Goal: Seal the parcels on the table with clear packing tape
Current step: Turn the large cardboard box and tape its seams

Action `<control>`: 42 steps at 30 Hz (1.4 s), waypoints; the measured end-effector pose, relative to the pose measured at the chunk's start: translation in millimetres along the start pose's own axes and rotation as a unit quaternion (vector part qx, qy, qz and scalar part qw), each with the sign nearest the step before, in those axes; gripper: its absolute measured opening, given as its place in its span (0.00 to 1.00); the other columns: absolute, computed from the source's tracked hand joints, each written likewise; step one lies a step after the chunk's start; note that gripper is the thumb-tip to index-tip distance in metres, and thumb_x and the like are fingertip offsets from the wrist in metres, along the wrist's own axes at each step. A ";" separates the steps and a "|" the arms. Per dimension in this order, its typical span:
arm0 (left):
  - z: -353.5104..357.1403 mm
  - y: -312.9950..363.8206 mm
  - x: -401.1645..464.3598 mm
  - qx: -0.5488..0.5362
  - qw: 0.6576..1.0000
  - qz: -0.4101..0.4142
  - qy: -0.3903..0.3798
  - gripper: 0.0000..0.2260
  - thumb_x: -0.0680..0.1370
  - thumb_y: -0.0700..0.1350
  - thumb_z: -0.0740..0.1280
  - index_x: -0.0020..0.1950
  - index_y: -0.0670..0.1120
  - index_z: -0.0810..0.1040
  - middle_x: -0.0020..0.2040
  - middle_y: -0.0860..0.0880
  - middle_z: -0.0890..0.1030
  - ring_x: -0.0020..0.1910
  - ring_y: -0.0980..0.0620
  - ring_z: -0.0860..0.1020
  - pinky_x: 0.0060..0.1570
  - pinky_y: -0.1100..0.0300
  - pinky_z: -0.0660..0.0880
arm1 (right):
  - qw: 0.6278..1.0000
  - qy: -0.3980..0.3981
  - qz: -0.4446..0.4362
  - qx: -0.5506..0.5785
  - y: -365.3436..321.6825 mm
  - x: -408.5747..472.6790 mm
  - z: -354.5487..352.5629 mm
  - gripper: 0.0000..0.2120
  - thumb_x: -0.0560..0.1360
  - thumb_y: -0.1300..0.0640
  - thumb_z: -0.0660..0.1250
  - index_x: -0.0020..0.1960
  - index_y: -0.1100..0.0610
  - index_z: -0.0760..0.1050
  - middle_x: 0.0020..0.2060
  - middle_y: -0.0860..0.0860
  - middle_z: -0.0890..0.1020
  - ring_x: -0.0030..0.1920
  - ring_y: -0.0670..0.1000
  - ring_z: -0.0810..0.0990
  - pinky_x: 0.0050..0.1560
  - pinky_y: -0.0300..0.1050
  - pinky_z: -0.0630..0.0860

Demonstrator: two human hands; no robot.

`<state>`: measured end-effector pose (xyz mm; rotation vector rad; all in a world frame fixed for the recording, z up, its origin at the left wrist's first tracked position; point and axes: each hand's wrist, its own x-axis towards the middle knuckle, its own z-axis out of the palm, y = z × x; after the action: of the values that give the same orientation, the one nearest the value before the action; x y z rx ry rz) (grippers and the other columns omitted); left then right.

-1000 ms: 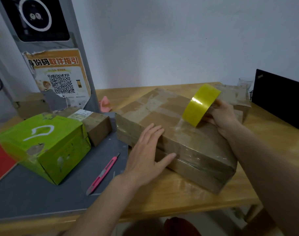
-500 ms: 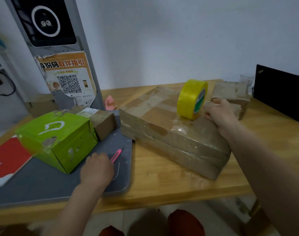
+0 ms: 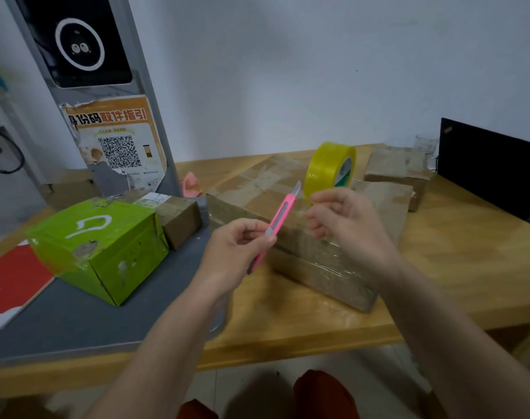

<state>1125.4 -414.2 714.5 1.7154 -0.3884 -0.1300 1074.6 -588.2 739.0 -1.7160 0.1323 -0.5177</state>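
A large brown parcel (image 3: pixel 257 189), wrapped in clear tape, lies in the middle of the wooden table (image 3: pixel 469 252). A yellow-looking roll of packing tape (image 3: pixel 327 164) stands on edge on top of it. My left hand (image 3: pixel 230 258) grips a pink utility knife (image 3: pixel 280 217), its blade out and pointing up toward the roll. My right hand (image 3: pixel 354 231) is raised just in front of the roll, thumb and forefinger pinching the tape strip at its foot. A second taped brown parcel (image 3: pixel 393 164) sits behind on the right.
A green box (image 3: pixel 106 252) and a small brown box (image 3: pixel 179 219) sit on a grey mat (image 3: pixel 76 322) at the left, beside a red booklet (image 3: pixel 10 282). A grey kiosk stand (image 3: pixel 106 116) rises behind them. A black laptop (image 3: pixel 493 164) stands at the right edge.
My left hand left the parcel, picked the pink knife up off the grey mat and lifted it to the roll. My right hand let go of the roll and moved in front of it.
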 end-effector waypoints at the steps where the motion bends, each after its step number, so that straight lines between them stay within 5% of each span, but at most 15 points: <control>1: 6.8 2.3 -2.4 -0.032 0.999 -0.006 0.002 0.04 0.76 0.40 0.73 0.50 0.44 0.83 0.38 0.50 0.80 0.31 0.56 0.74 0.29 0.62 0.69 | 1.000 -0.020 0.014 0.008 2.4 -3.5 2.5 0.07 0.77 0.68 0.65 0.54 0.61 0.75 0.40 0.56 0.82 0.33 0.47 0.79 0.34 0.37 0.77; 5: 28.2 7.1 -9.1 -0.090 0.996 0.001 0.009 0.06 0.76 0.39 0.72 0.52 0.40 0.82 0.38 0.47 0.81 0.30 0.56 0.75 0.27 0.63 0.70 | 0.998 -0.059 0.007 0.010 15.5 -14.0 11.0 0.04 0.78 0.59 0.67 0.52 0.55 0.79 0.42 0.51 0.85 0.40 0.45 0.83 0.40 0.40 0.80; 8: 40.6 4.1 -7.4 -0.102 0.995 -0.002 -0.002 0.04 0.76 0.36 0.71 0.51 0.38 0.81 0.37 0.45 0.82 0.30 0.53 0.77 0.27 0.63 0.72 | 0.998 -0.061 0.000 0.016 22.3 -16.2 19.2 0.06 0.79 0.54 0.65 0.47 0.54 0.79 0.41 0.55 0.85 0.40 0.55 0.85 0.42 0.53 0.82; 11: 46.2 2.2 -7.2 -0.062 0.996 0.000 -0.071 0.08 0.73 0.31 0.73 0.51 0.38 0.81 0.41 0.46 0.84 0.39 0.55 0.82 0.41 0.65 0.79 | 1.000 -0.002 -0.003 0.023 21.4 -13.7 17.0 0.09 0.82 0.57 0.61 0.46 0.56 0.78 0.37 0.53 0.83 0.33 0.48 0.83 0.33 0.43 0.78; 13: 44.2 3.5 0.6 0.010 0.997 0.023 -0.078 0.09 0.72 0.32 0.74 0.50 0.42 0.82 0.45 0.48 0.85 0.46 0.53 0.83 0.49 0.63 0.80 | 0.995 0.043 -0.052 -0.067 18.7 -12.7 3.3 0.10 0.83 0.57 0.58 0.46 0.54 0.76 0.34 0.50 0.81 0.32 0.45 0.81 0.31 0.35 0.74; 15: 39.1 4.3 20.4 0.086 0.994 0.062 -0.019 0.10 0.74 0.36 0.74 0.48 0.50 0.80 0.46 0.52 0.83 0.49 0.52 0.81 0.54 0.60 0.78 | 0.960 0.050 -0.107 -0.254 18.4 -10.2 -14.4 0.10 0.83 0.54 0.56 0.49 0.50 0.74 0.31 0.48 0.77 0.29 0.45 0.75 0.29 0.35 0.67; 18: 34.4 11.4 60.5 0.164 0.979 0.117 0.010 0.13 0.75 0.40 0.74 0.55 0.51 0.76 0.50 0.54 0.80 0.55 0.52 0.79 0.60 0.56 0.75 | 0.891 0.011 -0.097 -0.443 17.1 -12.1 -26.2 0.14 0.84 0.55 0.53 0.69 0.52 0.64 0.32 0.46 0.73 0.29 0.44 0.71 0.29 0.44 0.63; 22: 39.9 28.9 97.2 0.180 0.971 0.053 -0.149 0.35 0.76 0.48 0.74 0.78 0.52 0.60 0.58 0.50 0.81 0.54 0.57 0.79 0.53 0.70 0.73 | 0.831 0.001 -0.104 -0.546 8.1 -19.5 -25.6 0.05 0.83 0.60 0.53 0.58 0.52 0.61 0.32 0.45 0.67 0.28 0.43 0.64 0.27 0.39 0.54; 24: 43.1 28.6 111.9 0.173 0.962 0.033 -0.210 0.42 0.75 0.50 0.75 0.81 0.57 0.53 0.59 0.46 0.82 0.57 0.52 0.81 0.62 0.61 0.74 | 0.807 0.008 -0.111 -0.580 4.5 -15.6 -28.0 0.04 0.83 0.59 0.53 0.56 0.52 0.64 0.34 0.45 0.63 0.30 0.42 0.59 0.27 0.40 0.51; 28: 35.4 27.6 140.9 0.066 0.956 -0.050 -0.281 0.37 0.75 0.38 0.70 0.79 0.62 0.59 0.64 0.37 0.79 0.63 0.37 0.78 0.67 0.47 0.73 | 0.780 -0.007 -0.112 -0.616 4.3 -7.5 -33.4 0.06 0.83 0.55 0.54 0.58 0.51 0.67 0.33 0.44 0.66 0.30 0.42 0.62 0.27 0.39 0.53; 33: 47.1 32.5 145.5 0.183 0.936 -0.001 -0.299 0.22 0.76 0.43 0.73 0.69 0.50 0.75 0.62 0.48 0.81 0.56 0.53 0.80 0.51 0.67 0.77 | 0.768 -0.010 -0.143 -0.624 14.1 -0.3 -34.3 0.05 0.80 0.56 0.59 0.56 0.52 0.69 0.29 0.44 0.64 0.26 0.41 0.59 0.25 0.38 0.51; 36: 57.1 26.1 147.2 0.170 0.944 0.016 -0.281 0.17 0.74 0.42 0.75 0.62 0.45 0.81 0.57 0.45 0.84 0.55 0.48 0.82 0.56 0.58 0.78 | 0.761 -0.009 -0.180 -0.623 17.1 4.8 -32.2 0.08 0.69 0.64 0.70 0.45 0.58 0.73 0.23 0.46 0.64 0.20 0.47 0.53 0.25 0.36 0.45; 42: 59.8 19.3 152.2 0.112 0.955 0.020 -0.275 0.12 0.71 0.38 0.77 0.52 0.51 0.84 0.51 0.50 0.86 0.46 0.56 0.83 0.49 0.63 0.79 | 0.731 -0.008 -0.233 -0.641 18.0 8.5 -31.2 0.05 0.73 0.62 0.61 0.47 0.60 0.74 0.22 0.52 0.70 0.21 0.51 0.56 0.28 0.35 0.44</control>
<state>1246.3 -522.5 742.1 1.8784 -0.8757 -0.5583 1073.0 -623.4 727.9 -3.1724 0.0246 -0.8807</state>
